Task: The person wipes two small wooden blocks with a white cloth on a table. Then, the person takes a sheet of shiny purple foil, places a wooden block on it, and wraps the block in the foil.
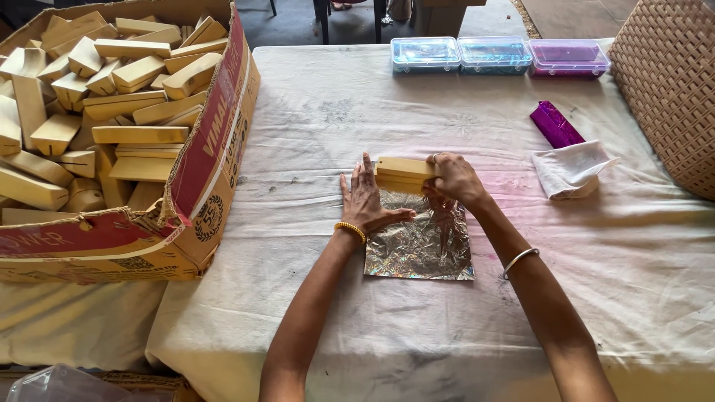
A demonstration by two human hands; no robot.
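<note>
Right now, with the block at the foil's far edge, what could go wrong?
1. The foil is thin and already crinkled; the left hand pressing it flat may tear it if the block drags.
2. The right hand holds the block only at one end, so it could skew off the foil's edge.
3. The cloth looks wrinkled and stained; the foil may shift on it.

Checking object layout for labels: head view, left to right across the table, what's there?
Cardboard box of wooden blocks → left hand → wooden block → right hand → purple wrapped block → wicker basket.
</note>
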